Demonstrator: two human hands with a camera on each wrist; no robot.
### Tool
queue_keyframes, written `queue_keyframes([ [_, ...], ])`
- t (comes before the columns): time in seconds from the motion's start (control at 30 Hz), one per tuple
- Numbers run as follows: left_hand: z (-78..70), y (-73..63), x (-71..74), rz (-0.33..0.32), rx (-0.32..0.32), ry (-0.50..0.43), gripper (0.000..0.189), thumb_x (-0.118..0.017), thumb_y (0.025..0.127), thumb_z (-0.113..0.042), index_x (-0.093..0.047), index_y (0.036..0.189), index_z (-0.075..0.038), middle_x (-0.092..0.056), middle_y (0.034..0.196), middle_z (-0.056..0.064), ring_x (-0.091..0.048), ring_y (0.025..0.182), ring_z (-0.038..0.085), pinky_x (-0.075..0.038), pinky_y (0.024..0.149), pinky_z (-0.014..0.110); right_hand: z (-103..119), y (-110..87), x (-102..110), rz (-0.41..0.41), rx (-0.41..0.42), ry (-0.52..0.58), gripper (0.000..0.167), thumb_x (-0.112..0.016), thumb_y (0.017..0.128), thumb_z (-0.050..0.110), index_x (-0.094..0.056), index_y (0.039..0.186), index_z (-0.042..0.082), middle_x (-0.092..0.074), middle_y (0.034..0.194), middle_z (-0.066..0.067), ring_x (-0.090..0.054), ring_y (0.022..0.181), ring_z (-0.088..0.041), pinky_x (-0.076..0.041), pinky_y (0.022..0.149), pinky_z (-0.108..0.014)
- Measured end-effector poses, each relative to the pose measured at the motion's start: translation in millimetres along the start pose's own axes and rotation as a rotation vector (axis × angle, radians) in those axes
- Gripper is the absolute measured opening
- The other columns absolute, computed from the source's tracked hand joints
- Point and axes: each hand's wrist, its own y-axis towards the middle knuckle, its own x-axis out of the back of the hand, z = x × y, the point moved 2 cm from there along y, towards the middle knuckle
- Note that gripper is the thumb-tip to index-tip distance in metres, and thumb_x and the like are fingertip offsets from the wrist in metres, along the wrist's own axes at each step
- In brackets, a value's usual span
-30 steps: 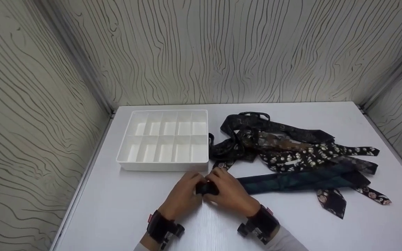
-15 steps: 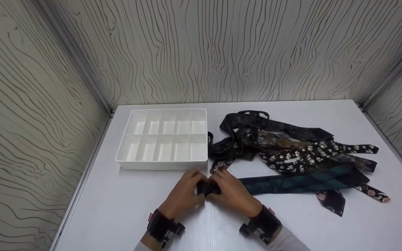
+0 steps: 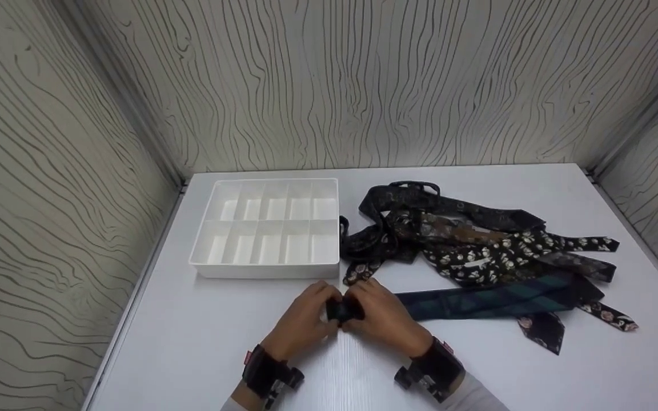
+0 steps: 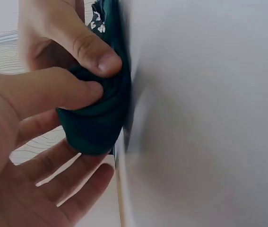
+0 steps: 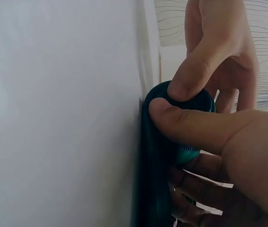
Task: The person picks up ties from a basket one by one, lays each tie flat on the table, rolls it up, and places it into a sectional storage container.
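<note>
A dark green and navy necktie (image 3: pixel 483 299) lies along the table, its left end coiled into a roll (image 4: pixel 93 130) between my two hands. My left hand (image 3: pixel 304 314) holds the roll from the left, thumb on its edge and fingers around the far side. From the right, my right hand (image 3: pixel 383 317) grips the same roll; in the right wrist view both thumbs press on the coil's edge (image 5: pixel 164 90). The tie's flat tail runs off to the right of my right hand, over other ties.
A white box (image 3: pixel 269 271) with several compartments stands behind my left hand. To the right lies a heap of neckties: a black one (image 3: pixel 466 211), a white-flowered one (image 3: pixel 506 257) and a pink-flowered one (image 3: pixel 543 331). Patterned walls (image 3: pixel 329 85) enclose the table.
Both hands have shifted slightly to the right with the roll, along the tie. The box and the other ties stay where they were.
</note>
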Motion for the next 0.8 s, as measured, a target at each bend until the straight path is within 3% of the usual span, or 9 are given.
queue_keyframes([
  [0.2,-1.7,0.4,1.0,-0.014,-0.013,0.035,0.039,-0.084,0.082,-0.007,-0.071,0.118,-0.015,-0.065,0.127,-0.001,-0.062,0.122,0.017,-0.054,0.108,0.037,-2,0.4,1,0.013,-0.007,0.024,0.047,-0.091,0.081,0.026,-0.069,0.119,0.01,-0.07,0.123,-0.006,-0.063,0.115,-0.025,-0.057,0.1,-0.047],
  [0.47,-3.3,-0.2,-0.5,-0.008,-0.042,0.052,0.04,-0.086,0.081,-0.009,-0.073,0.117,-0.017,-0.066,0.121,-0.004,-0.061,0.116,0.014,-0.055,0.105,0.034,-3,-1.7,3,0.045,-0.004,0.039,0.049,-0.091,0.082,0.029,-0.067,0.121,0.012,-0.069,0.121,-0.004,-0.063,0.113,-0.022,-0.057,0.1,-0.044],
  [0.6,-3.4,-1.0,-3.1,0.011,-0.05,0.027,0.043,-0.085,0.083,-0.01,-0.071,0.123,-0.019,-0.065,0.126,-0.006,-0.062,0.12,0.012,-0.055,0.107,0.033,-2,-5.6,4,0.03,-0.011,-0.008,0.047,-0.092,0.08,0.027,-0.068,0.117,0.011,-0.072,0.115,-0.003,-0.061,0.103,-0.021,-0.057,0.091,-0.041],
  [0.8,-3.8,-1.2,-4.4,0.009,-0.072,0.037,0.041,-0.087,0.082,-0.01,-0.073,0.12,-0.021,-0.065,0.124,-0.007,-0.061,0.118,0.01,-0.055,0.104,0.031,-1,-9.8,5,0.003,0.02,0.004,0.05,-0.093,0.08,0.03,-0.067,0.121,0.014,-0.068,0.118,0.001,-0.06,0.103,-0.017,-0.056,0.09,-0.039],
])
